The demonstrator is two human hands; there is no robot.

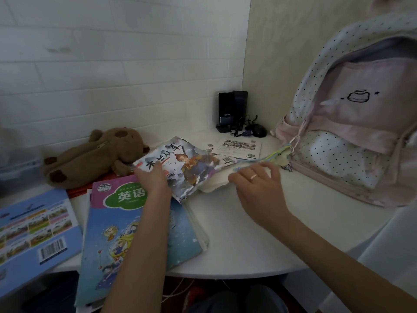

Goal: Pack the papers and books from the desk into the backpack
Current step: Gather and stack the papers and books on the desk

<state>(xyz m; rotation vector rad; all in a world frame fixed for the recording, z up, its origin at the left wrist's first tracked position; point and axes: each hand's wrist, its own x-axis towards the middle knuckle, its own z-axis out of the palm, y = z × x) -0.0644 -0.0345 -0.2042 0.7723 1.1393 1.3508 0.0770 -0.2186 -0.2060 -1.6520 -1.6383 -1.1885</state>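
Nearest lies the textbook [108, 218] titled 英语, near left on the white counter [248, 233]. Left hand [153, 179] grips the storybook [191, 168], titled 木兰从军, mid-counter. Its long axis slants from far left to near right, title end far left. Right hand [257, 188] hovers just right of it, fingers loosely spread, holding nothing. Far back, a speaker [226, 109] reads EDIFIER by a white brick wall. A dotted backpack [361, 132] stands right.

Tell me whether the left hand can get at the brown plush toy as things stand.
Probably, but it is busy: the left hand grips the storybook; the plush toy lies close beside it, mostly uncovered.
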